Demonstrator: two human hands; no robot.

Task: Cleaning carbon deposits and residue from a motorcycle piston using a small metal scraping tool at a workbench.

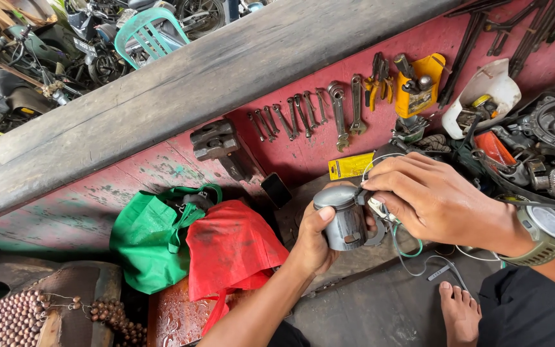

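Bright, even daylight, soft shadows, sharp focus, wide-angle bending at edges

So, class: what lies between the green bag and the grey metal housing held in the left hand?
In the head view, a red bag lies between the green bag and the grey housing gripped by the left hand.

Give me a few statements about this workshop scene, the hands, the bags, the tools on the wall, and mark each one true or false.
1. The left hand holds a grey metal cup. True.
2. The right hand rests on the floor. False: it is at the cup's top, fingers among thin wires.
3. The red bag lies beside the green bag. True.
4. The wrenches lie scattered on the floor. False: they hang in a row on the red wall.
5. A watch sits on the right wrist. True.
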